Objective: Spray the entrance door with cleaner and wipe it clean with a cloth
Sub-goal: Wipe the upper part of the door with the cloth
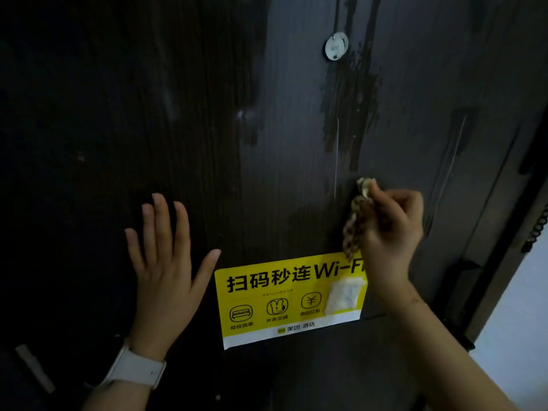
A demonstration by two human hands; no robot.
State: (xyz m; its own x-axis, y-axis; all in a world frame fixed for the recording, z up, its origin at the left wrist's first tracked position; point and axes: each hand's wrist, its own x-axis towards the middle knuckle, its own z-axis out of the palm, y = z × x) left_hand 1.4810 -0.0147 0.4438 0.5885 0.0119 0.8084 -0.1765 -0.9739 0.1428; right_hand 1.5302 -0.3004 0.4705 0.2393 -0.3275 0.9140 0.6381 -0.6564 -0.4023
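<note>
My left hand (pixel 161 262) lies flat on the dark entrance door (pixel 207 114), fingers spread wide and holding nothing, probably to brace the door against the wiping; a white watch (pixel 133 367) circles its wrist. Right of it, a yellow Wi-Fi sticker (pixel 284 298) sits mid-door. Just above the sticker's right corner, my right hand (pixel 391 229) pinches a crumpled patterned cloth (pixel 355 215) against the panel, below wet cleaner streaks (pixel 350 108) running down from the round peephole (pixel 336 46).
</note>
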